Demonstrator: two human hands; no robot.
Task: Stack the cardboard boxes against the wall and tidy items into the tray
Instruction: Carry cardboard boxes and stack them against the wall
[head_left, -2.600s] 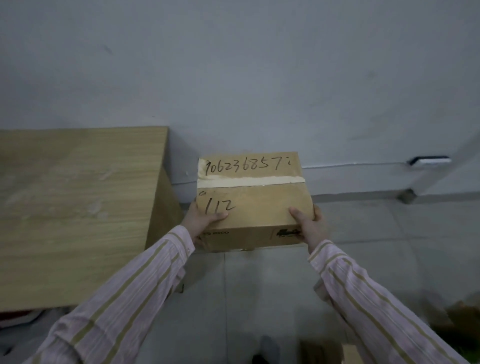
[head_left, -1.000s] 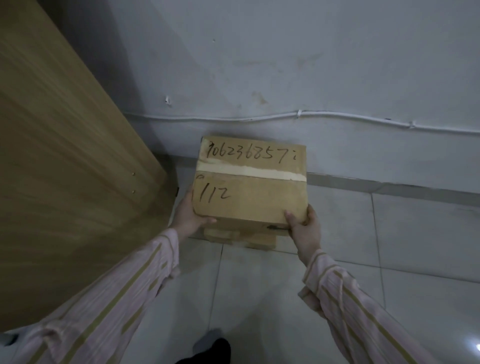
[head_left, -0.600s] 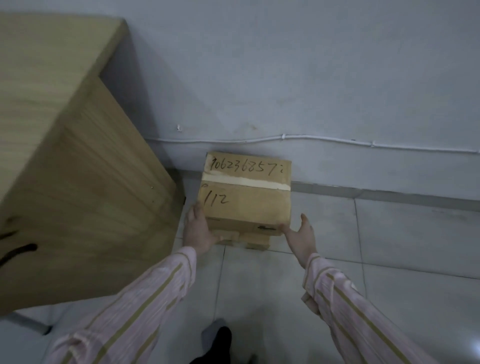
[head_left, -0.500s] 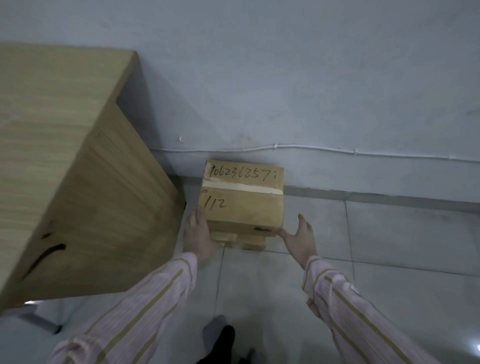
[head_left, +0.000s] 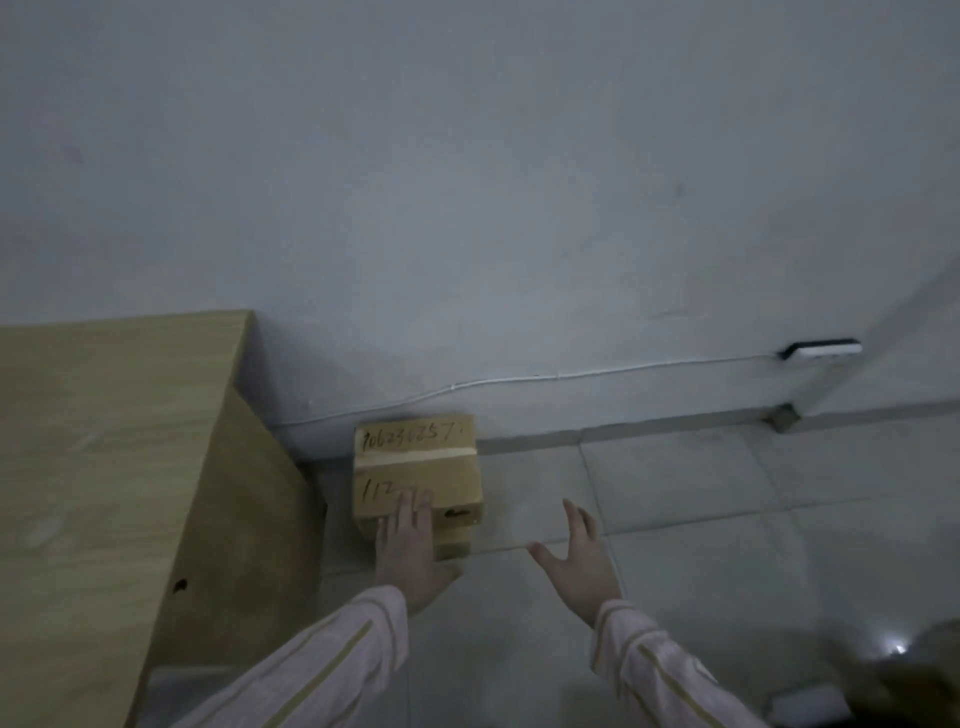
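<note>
A pale grey plastered wall (head_left: 519, 182) fills the upper half of the frame. At the left edge stands a light wood-grain cabinet (head_left: 104, 467), its side panel close beside the boxes. A grey tiled floor (head_left: 727, 519) takes up the lower right, meeting the wall at a darker skirting strip.

Low in the centre, a brown cardboard box with a pale tape strip and handwritten numbers (head_left: 415, 467) sits on top of a smaller cardboard box (head_left: 452, 548), whose front partly shows beneath it. The stack is on the floor, its back edge at the wall.

Two pink striped sleeves (head_left: 322, 665) reach in from the bottom edge. The left hand (head_left: 410, 551) lies flat with straight fingers, covering part of both boxes' fronts; whether it touches them cannot be told. The right hand (head_left: 582, 566) is spread wide over the floor, apart from the stack and holding nothing.

A thin white cable (head_left: 571, 374) runs along the wall to a white and black socket strip (head_left: 821, 349) at the right.
</note>
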